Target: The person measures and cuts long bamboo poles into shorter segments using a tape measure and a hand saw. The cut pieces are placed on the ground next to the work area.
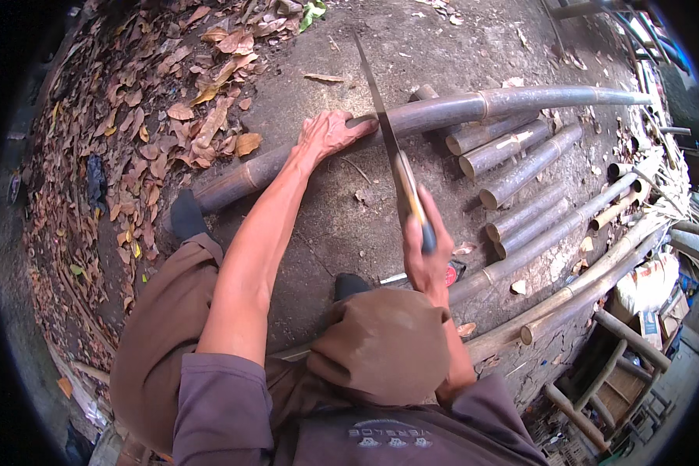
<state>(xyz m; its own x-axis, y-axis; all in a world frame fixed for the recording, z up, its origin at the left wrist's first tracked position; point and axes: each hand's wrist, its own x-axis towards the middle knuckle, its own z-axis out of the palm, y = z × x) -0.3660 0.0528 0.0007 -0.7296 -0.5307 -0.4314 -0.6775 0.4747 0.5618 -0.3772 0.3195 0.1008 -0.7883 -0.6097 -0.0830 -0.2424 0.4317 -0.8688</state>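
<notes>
A long dark bamboo pole (443,113) lies across the ground in front of me, slanting from my left foot up to the far right. My left hand (330,138) is closed over its top, thumb pointing right toward the saw. In my right hand (429,256) I grip the handle of a handsaw (379,101). Its long thin blade crosses the pole just right of my left thumb and points away from me. Whether the teeth have cut into the bamboo, I cannot tell.
Several short cut bamboo pieces (532,167) lie to the right, with longer poles (567,299) nearer me. A tape measure (453,273) sits beside my right wrist. Dry leaves (171,132) cover the left ground. A wooden frame (610,380) stands at the lower right.
</notes>
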